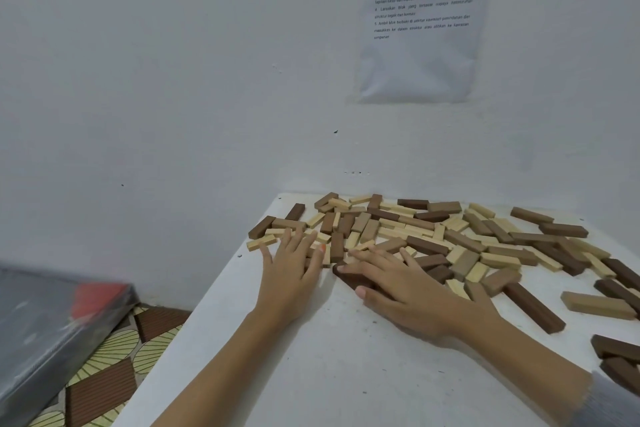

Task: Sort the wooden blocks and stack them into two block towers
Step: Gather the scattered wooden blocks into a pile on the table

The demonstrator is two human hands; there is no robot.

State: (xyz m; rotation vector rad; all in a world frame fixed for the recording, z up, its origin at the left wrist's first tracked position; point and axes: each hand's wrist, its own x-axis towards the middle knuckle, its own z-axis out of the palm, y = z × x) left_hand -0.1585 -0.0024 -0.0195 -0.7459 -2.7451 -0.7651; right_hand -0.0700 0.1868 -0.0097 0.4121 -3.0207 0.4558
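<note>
Several wooden blocks point(433, 236), pale, tan and dark brown, lie scattered flat across the far half of a white table point(311, 357). My left hand point(294, 267) lies flat with spread fingers on the left end of the pile, touching pale blocks. To its right, my right hand point(405, 284) lies over a dark brown block point(349, 279), fingers stretched across it and thumb at its near side. More dark blocks point(616, 357) lie at the right edge. No tower stands anywhere.
The table meets a white wall at the back, where a printed sheet point(422, 17) hangs. Left of the table the floor has patterned tiles point(114, 367), and a grey box point(45, 329) with a red patch sits there.
</note>
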